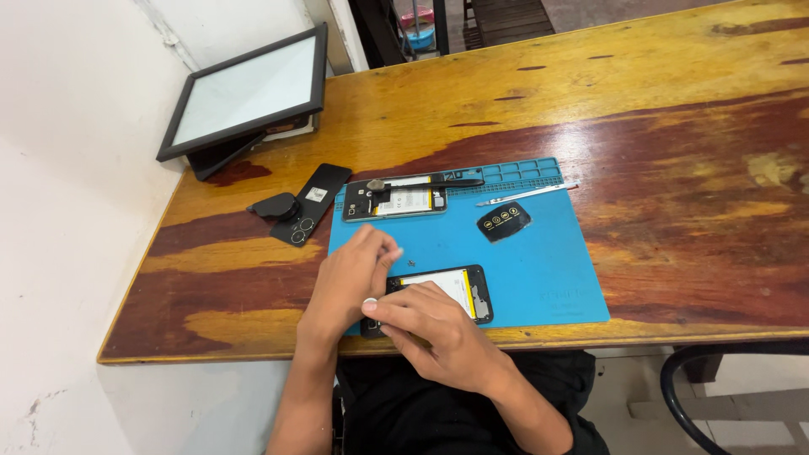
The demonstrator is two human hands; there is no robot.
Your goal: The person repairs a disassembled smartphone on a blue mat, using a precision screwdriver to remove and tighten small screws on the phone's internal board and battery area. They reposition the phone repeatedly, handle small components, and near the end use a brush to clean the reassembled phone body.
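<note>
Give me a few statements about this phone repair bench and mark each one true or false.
1. Both hands, left hand and right hand, are at the near opened phone. True.
2. The work mat is red. False: it is blue.
3. A second opened phone lies at the mat's far edge. True.
4. The tweezers are in the right hand. False: they lie on the mat.

You're at a phone repair bench: blue repair mat (539, 253) on a wooden table (657, 126), two opened phones (396, 199), loose back cover (313, 202), tweezers (527, 195).
</note>
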